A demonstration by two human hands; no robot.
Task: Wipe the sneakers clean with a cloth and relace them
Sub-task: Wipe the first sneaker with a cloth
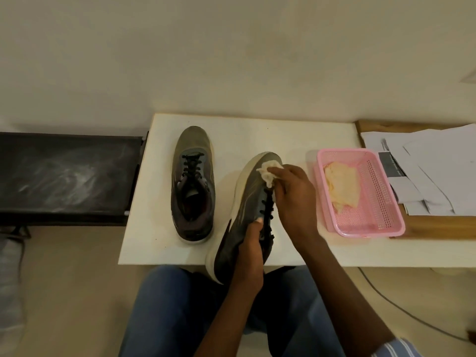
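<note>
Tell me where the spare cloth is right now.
In the head view, the spare cloth lies inside the pink basket on the right side of the white table, just right of the right hand wiping the tilted sneaker.

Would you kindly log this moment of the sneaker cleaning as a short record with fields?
Held sneaker: tilted on its side at the table's near edge
Left hand: grips that sneaker near its collar
Right hand: presses a white cloth onto the toe area
Other sneaker: upright on the white table, laced, untouched
Pink basket: right of the sneakers, holds a yellowish cloth
Papers: stacked at far right
</note>
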